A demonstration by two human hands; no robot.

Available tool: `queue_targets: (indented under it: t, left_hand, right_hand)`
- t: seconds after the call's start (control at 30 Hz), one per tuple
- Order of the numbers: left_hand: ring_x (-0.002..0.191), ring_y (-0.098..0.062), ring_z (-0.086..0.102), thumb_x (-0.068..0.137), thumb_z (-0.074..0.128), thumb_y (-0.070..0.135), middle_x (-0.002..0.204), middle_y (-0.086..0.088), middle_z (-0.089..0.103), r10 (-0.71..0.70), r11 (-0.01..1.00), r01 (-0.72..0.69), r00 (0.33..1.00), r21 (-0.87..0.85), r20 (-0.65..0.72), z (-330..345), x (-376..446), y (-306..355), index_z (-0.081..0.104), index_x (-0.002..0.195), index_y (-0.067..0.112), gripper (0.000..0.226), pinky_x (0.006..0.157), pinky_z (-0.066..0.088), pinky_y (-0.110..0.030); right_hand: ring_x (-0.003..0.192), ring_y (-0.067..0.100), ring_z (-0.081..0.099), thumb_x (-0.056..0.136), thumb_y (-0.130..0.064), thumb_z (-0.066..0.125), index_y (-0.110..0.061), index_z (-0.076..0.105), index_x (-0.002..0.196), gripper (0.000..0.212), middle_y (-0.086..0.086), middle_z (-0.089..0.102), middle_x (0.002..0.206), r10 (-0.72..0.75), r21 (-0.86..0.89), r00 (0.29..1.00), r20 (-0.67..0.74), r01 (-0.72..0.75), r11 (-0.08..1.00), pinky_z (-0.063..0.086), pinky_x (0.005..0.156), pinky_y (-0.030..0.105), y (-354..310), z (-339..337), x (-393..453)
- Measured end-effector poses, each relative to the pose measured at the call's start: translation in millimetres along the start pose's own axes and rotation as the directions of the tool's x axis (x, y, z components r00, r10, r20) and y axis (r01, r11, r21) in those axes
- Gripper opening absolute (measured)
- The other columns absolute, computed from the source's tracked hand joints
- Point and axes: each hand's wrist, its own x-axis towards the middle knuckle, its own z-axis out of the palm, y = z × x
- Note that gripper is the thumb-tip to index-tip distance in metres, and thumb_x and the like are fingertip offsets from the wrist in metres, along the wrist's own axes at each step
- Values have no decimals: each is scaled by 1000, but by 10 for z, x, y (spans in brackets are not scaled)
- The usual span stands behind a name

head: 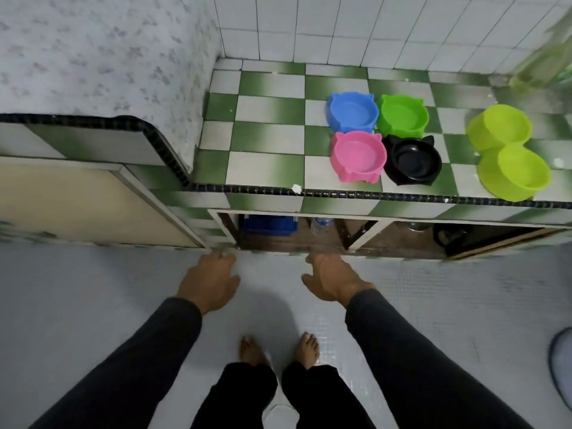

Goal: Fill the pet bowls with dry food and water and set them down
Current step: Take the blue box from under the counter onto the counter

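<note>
Looking down from the head camera, we see our left hand (208, 281) and our right hand (332, 281) stretched forward and down, toward the open shelf (309, 236) under the tabletop (266, 137). Both hands have relaxed, loosely spread fingers and hold nothing; they touch nothing we can be sure of, though the fingertips appear close to the lower edge of the shelf.

On the green and white checkered tabletop, at about 1 o'clock from our hands, four cat-shaped bowls stand together in a square: the blue bowl (352, 112) and the green bowl (402, 115) at the back, the pink bowl (358, 157) and the black bowl (413, 161) at the front, each just beside its neighbours. All four look empty. At 2 o'clock, well apart from them, is the lime double bowl (509, 151), near the front edge, also empty.

In the shelf we see a blue crate (269, 226) at 12 o'clock and, just right of it, a clear bottle (320, 224) with a blue label; the writing is too small to read. Our bare feet (278, 349) stand on the pale floor (93, 289).
</note>
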Motion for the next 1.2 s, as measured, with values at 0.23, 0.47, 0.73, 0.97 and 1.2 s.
queue_targets:
  t: [0.23,0.47,0.73,0.97,1.2]
  left_hand:
    - [126,-31,48,103,48,41,139,-10,51,-25,999,22,998,41,63,763,551,-213,46,148,19,50,101,48,-46]
    - [121,-31,51,103,48,46,136,-11,52,-17,999,14,998,49,56,1599,1399,-564,45,149,18,54,97,50,-45]
    - [136,-33,44,103,52,45,153,-12,44,0,1000,-2,997,-27,-72,2523,2486,-989,39,155,17,60,108,45,-48]
    - [142,-35,39,103,57,40,157,-18,38,27,983,-65,977,-173,-212,3048,3347,-1194,39,156,11,64,118,32,-39]
    - [140,-35,40,101,58,41,153,-20,40,54,968,-127,948,-218,-313,3116,3982,-1302,40,155,13,63,119,34,-44]
  right_hand:
    - [127,30,51,100,-41,54,-18,50,143,49,10,52,142,6,-33,999,49,-4,999,44,107,44,238,634,672]
    - [131,31,48,101,-43,52,-16,46,146,53,12,51,143,-13,-21,997,81,15,1000,42,108,43,560,1423,1676]
    - [140,31,39,102,-44,51,-17,34,155,63,12,41,154,8,22,998,62,-10,1000,36,116,44,930,2239,2910]
    - [128,31,52,99,-38,59,-14,39,152,61,15,51,143,-17,126,993,-118,32,992,42,106,33,1122,2554,3771]
    - [132,32,48,100,-42,57,-19,30,156,66,16,45,148,-24,200,962,-272,81,976,39,106,31,1231,2531,4359]
